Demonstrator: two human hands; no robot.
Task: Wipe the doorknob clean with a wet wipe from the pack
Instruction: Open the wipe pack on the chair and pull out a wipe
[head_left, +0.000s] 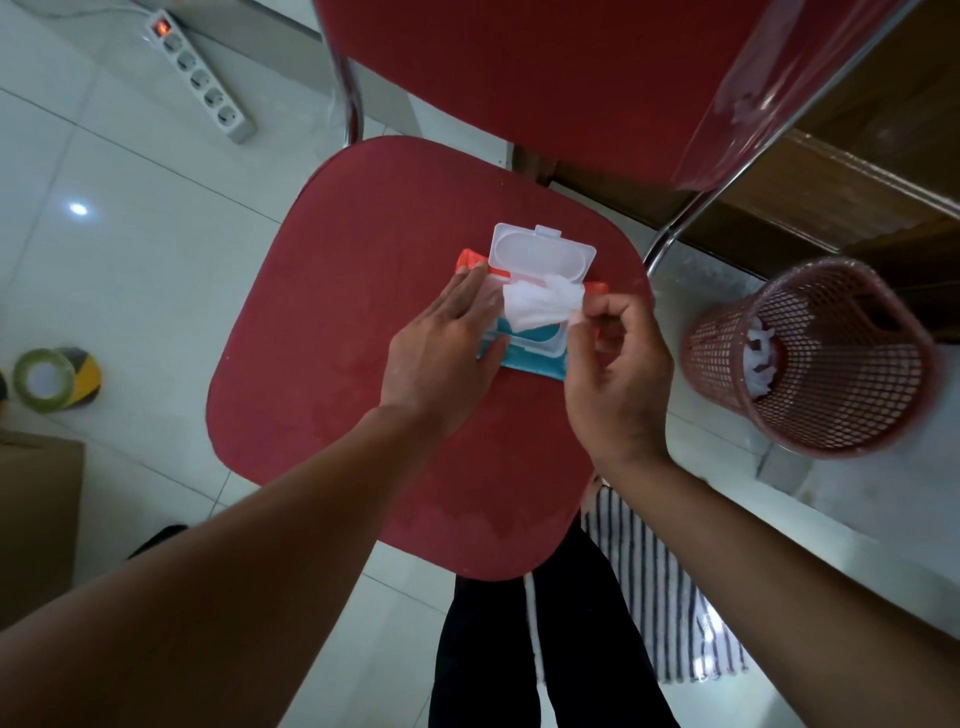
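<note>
Right fingers pinch the wet wipe mid-frame, drawing it from the open pack on the red chair seat, while left hand lies flat, pinning the pack down.

I see bare red chair seat open left of and in front of my 2 hands, upright white flip lid behind, red mesh plastic wastebasket crowding the right.

Blue-and-orange wet-wipe pack, white plastic flip lid open, on a red chair seat. Left hand presses the pack flat; right hand pinches a white wipe emerging from the opening.
</note>
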